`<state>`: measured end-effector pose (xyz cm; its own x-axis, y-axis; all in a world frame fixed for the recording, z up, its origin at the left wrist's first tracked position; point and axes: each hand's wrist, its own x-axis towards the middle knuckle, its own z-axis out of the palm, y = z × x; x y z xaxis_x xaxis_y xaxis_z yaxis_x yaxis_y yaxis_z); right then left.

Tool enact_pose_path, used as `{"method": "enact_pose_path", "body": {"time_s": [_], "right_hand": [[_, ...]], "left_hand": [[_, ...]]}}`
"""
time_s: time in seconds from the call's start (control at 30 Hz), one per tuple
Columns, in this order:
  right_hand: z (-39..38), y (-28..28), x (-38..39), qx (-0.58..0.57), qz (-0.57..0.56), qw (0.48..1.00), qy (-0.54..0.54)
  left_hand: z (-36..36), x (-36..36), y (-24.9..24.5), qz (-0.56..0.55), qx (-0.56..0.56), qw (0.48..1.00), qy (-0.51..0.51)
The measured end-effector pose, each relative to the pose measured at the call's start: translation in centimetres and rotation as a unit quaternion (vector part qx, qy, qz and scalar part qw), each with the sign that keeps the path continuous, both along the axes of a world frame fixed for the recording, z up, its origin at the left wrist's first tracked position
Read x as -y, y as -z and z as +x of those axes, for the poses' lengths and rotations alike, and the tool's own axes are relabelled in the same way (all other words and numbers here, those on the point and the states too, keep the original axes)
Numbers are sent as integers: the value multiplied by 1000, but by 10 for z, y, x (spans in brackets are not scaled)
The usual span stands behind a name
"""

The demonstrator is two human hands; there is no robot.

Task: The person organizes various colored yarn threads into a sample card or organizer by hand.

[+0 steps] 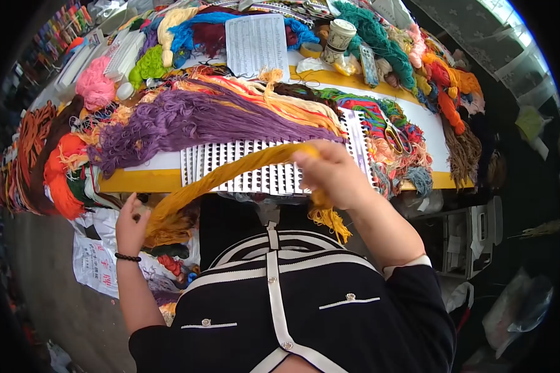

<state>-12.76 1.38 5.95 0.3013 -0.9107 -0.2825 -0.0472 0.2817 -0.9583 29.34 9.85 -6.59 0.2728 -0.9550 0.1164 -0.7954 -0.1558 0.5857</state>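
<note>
A long mustard-yellow hank of embroidery thread (pixel 221 176) stretches in an arc in front of my body. Its upper end is gripped by my right hand (pixel 333 173), whose fingers are closed round it, and a loose tail hangs below that hand. At the other end the strands fan out beside my left hand (pixel 132 224). That hand is raised with thumb and fingers apart, close against the strands; whether it touches them is hard to tell. Behind the hank, white cards with punched holes (pixel 255 163) lie stacked, with purple thread (pixel 186 121) spread over them.
Scissors (pixel 395 137) lie on multicoloured threads at the right. Farther back are a printed sheet (pixel 257 43), a patterned cup (pixel 340 36) and a roll of tape (pixel 311 50). Orange hanks (pixel 65 171) hang over the table's left edge. A drawer unit (pixel 473 236) stands below right.
</note>
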Motion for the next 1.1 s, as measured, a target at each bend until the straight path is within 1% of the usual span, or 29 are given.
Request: {"method": "enact_pose_path", "body": {"time_s": [0.03,0.07,0.1,0.13,0.17,0.2,0.27,0.3,0.33,0.37,0.4,0.47,0.5,0.53,0.6,0.67,0.73,0.77,0.83,0.87,0.93,1.0,1.03,1.07,1.1], "right_hand": [[9,8,2,-36,-49,996,-65],[17,17,5,-71,-99,984,-129],[27,15,5,-101,-192,962,-164],[37,10,3,-130,-280,930,-198],[47,2,-1,-141,-377,892,-205],[56,8,-2,-147,-500,834,-181],[70,5,-14,-146,-513,812,-236],[75,7,-18,-137,-540,788,-263],[79,12,-22,-127,-566,762,-289],[81,21,-24,-135,-587,732,-318],[84,22,-23,-137,-586,733,-318],[88,22,-21,-261,-510,703,-421],[89,29,-18,-250,-446,732,-451],[88,40,-14,-251,-445,733,-450],[87,59,-8,-163,-534,745,-365],[86,56,-2,-176,-512,758,-364],[88,55,5,-158,-366,822,-407],[89,54,7,-163,-344,828,-412],[95,58,9,-160,-333,828,-422],[98,59,9,-160,-323,828,-429],[107,61,11,-157,-334,824,-429],[118,66,16,-117,-324,837,-425],[123,66,19,-120,-321,855,-390],[131,71,22,-77,-323,887,-320],[138,73,27,-56,-297,909,-286]], "left_hand": [[-7,0,-6,1,1,1000,-2],[-18,0,-13,27,-82,995,54],[-35,0,-23,54,-165,979,110],[-52,-3,-30,82,-248,951,164],[-68,-6,-36,152,-422,862,237],[-86,-9,-41,212,-575,732,297],[-129,-12,-45,241,-696,569,365],[-148,-11,-52,241,-697,570,364],[-165,-7,-62,178,-783,567,185],[-172,-2,-67,107,-835,539,-1],[-157,9,-47,45,-830,544,115],[-103,11,-16,-18,-901,422,95],[-87,7,-25,-50,-879,468,79],[-75,1,-45,-81,-853,512,62],[-59,-11,-91,-198,-759,620,15],[-12,-25,-115,-312,-654,688,46],[54,-42,-135,-352,-648,665,116],[70,-45,-138,-352,-648,665,114],[85,-46,-144,-367,-638,660,152],[87,-44,-133,-367,-637,661,151],[67,-29,-96,-248,-603,758,-2],[4,4,-72,-95,-633,768,-5],[-28,13,-69,-43,-653,756,-9],[-49,20,-60,-5,-668,744,-31],[-55,23,-38,-1,-640,768,-6]]}}
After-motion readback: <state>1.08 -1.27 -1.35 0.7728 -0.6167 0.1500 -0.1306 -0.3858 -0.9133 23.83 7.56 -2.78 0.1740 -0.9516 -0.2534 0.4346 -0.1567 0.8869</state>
